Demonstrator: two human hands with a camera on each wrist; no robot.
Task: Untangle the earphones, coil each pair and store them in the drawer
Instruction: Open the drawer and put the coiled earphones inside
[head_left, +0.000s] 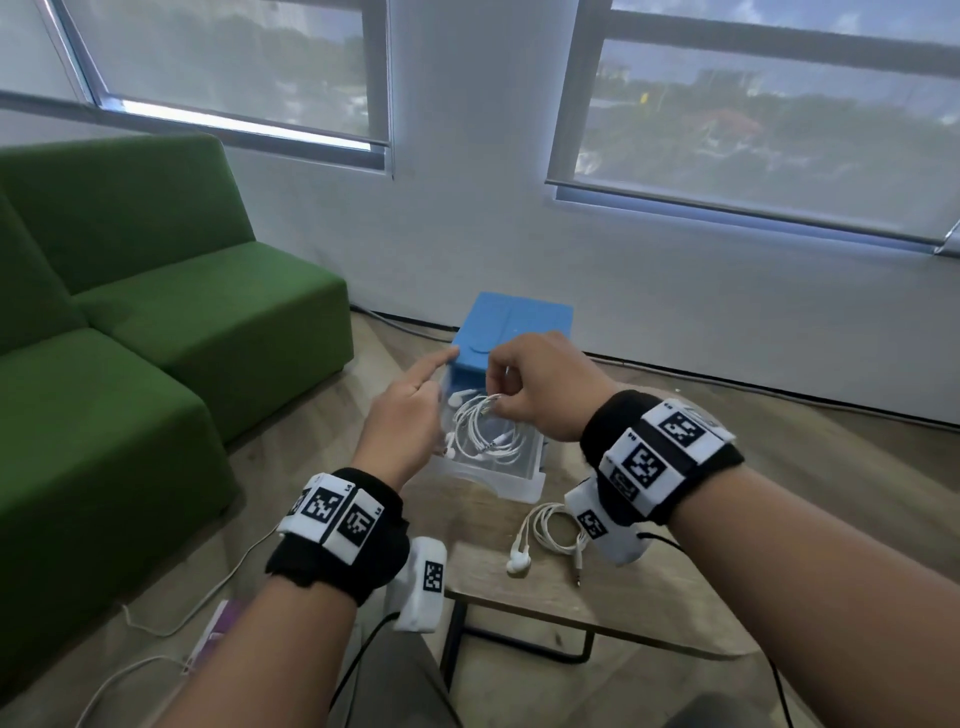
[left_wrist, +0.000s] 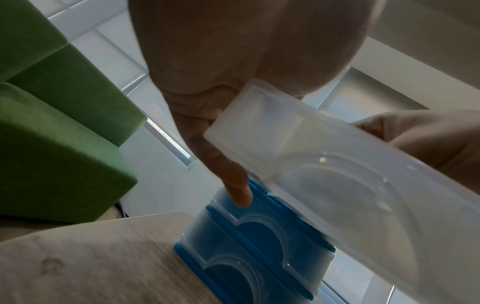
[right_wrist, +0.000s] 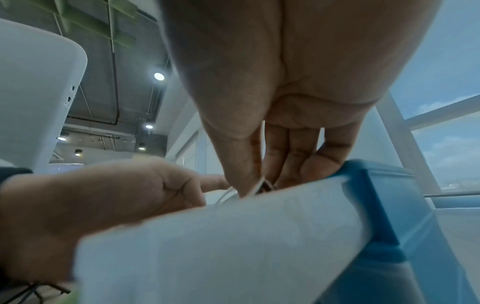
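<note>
Nearest in the head view, a coiled pair of white earphones (head_left: 545, 535) lies on the wooden table (head_left: 519, 587), its right side hidden behind the right wrist camera. Just beyond it stands the pulled-out clear drawer (head_left: 514, 480), belonging to a small blue drawer unit (head_left: 514, 325). Inside the drawer lies a tangle of white earphone cable (head_left: 483, 431); how many pairs it holds is hard to make out, since both hands cover part of it.

The right hand (head_left: 540, 387) hangs over the drawer with thumb and fingertips pinched on a strand of that cable; the right wrist view shows the pinch only just above the drawer's wall, the cable below it cut off.

The left hand (head_left: 410, 415) sits at the drawer's left side, index finger straight and pointing to the unit's front corner. In the left wrist view that fingertip seems to touch the unit, though the blur leaves this unsure. Its other fingers curl near the drawer's corner; I cannot tell whether they grip it.

Further left stands a green sofa (head_left: 156, 312), with windows (head_left: 753, 104) behind.
</note>
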